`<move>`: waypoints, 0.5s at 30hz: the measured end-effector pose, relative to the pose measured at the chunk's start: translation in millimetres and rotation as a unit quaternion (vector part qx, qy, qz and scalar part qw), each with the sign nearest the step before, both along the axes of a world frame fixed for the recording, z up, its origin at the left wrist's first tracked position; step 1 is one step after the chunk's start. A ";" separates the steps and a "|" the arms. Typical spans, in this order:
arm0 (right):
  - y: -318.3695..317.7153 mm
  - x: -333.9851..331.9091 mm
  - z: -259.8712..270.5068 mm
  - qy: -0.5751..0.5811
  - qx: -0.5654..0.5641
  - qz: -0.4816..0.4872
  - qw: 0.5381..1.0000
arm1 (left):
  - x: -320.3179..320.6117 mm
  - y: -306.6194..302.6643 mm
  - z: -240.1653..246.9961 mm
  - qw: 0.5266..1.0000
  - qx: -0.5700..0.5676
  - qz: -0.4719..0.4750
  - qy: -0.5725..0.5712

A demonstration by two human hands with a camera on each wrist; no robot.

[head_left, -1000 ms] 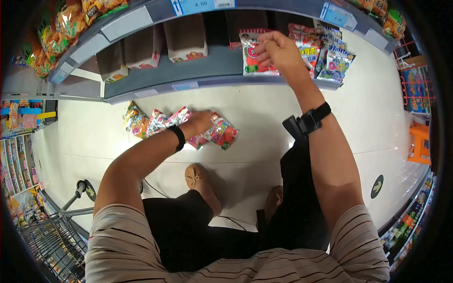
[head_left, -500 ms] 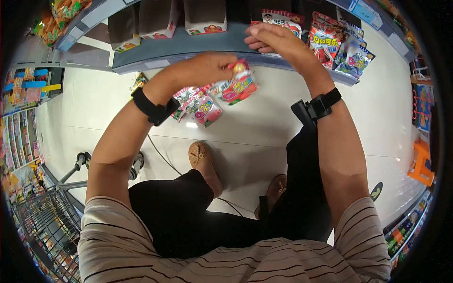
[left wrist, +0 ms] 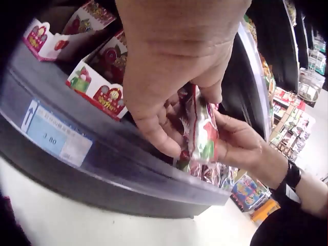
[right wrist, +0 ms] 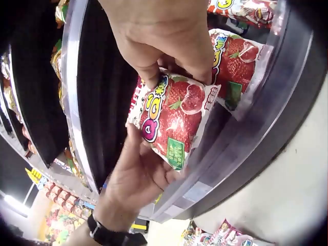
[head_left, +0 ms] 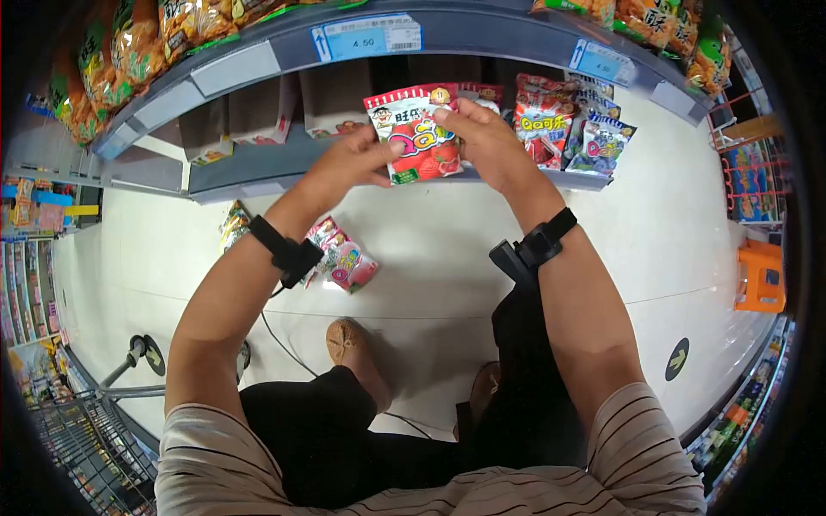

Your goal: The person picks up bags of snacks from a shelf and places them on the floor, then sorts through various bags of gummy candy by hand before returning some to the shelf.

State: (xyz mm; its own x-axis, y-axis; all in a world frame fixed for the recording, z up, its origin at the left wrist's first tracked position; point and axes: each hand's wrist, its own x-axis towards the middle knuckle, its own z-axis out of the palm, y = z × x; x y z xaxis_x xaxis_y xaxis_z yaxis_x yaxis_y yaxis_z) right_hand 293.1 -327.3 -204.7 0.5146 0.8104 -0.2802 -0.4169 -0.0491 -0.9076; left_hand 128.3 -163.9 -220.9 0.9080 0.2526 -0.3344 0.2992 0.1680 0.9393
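Note:
In the head view, a red and white bag of strawberry gummies (head_left: pixel 423 162) is held upright just in front of the low shelf. My left hand (head_left: pixel 344 165) grips its left side, thumb across the front. On the opposite side, my right hand (head_left: pixel 492 144) pinches the upper right part. The right wrist view shows the bag's strawberry print (right wrist: pixel 179 120) between both hands, and a matching bag (right wrist: pixel 241 69) behind it on the shelf. To the right on that shelf stand a red cola gummy bag (head_left: pixel 544 129) and purple grape-print bags (head_left: pixel 601 148).
Pink bags (head_left: pixel 351 265) and a yellow-green bag (head_left: pixel 232 225) lie on the floor near the left forearm. Open display boxes (left wrist: pixel 105 89) line the shelf's left part. An upper shelf edge with a price label (head_left: pixel 366 41) overhangs. A cart (head_left: pixel 95 439) stands at the left.
My left hand has lifted the strawberry gummy bag from the floor up to the shelf front. My right hand, earlier beside the shelf bags holding nothing, now pinches the bag too.

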 end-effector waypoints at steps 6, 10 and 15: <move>-3.0 29.3 -16.0 -0.144 -0.042 -0.024 0.988 | 14.3 7.1 -18.7 0.995 0.093 0.015 0.027; -11.5 46.0 -14.0 -0.213 -0.106 -0.104 0.966 | 15.2 18.6 -23.4 0.991 0.117 0.055 0.037; -9.0 56.2 -29.5 -0.303 -0.100 -0.113 0.941 | 14.7 19.2 -23.3 0.991 0.111 0.052 0.043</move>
